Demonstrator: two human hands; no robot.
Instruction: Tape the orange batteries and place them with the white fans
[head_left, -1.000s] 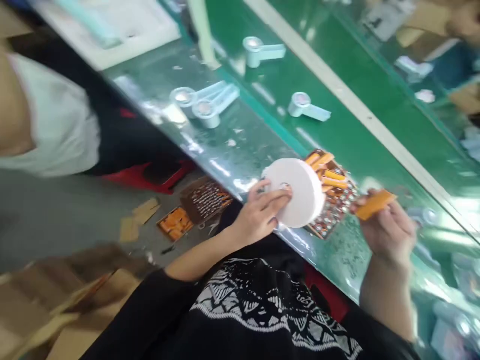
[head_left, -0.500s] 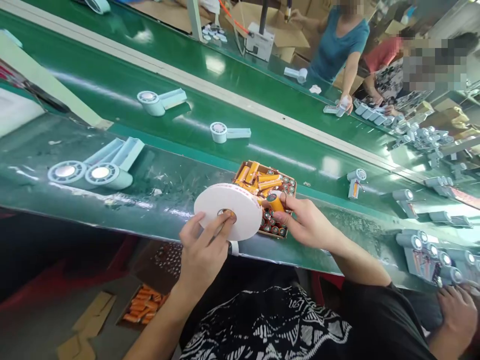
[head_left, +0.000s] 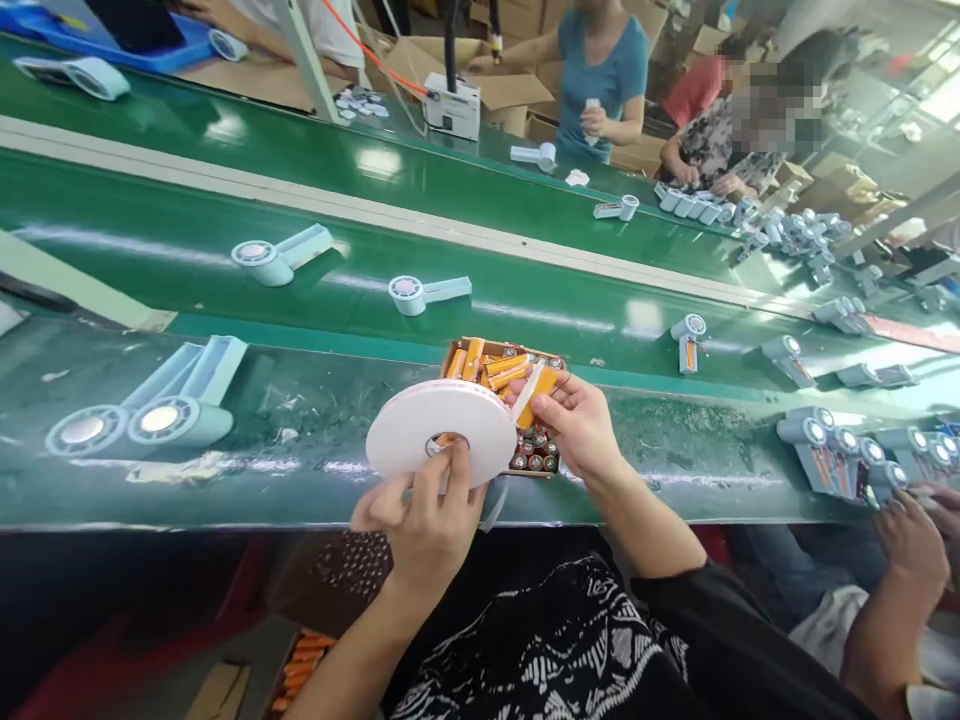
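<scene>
R grip (head_left: 577, 425) pinching an orange battery (head_left: 551, 382) between thumb + fingers, white tape strip (head_left: 529, 392) running to it from the tape roll (head_left: 439, 435). L grip (head_left: 435, 520) clenched on the roll, fingers at its core. Both hands over a tray (head_left: 480, 343) on the green belt surface (head_left: 645, 440). Tray nearly full of batteries (head_left: 480, 360), orange ones on top, so lots left. Pale fans (head_left: 409, 295) on belt, inside hidden, can't tell if done.

A battery tray (head_left: 501, 342) sits on the conveyor belt (head_left: 300, 435) between handheld fans (head_left: 424, 295).
</scene>
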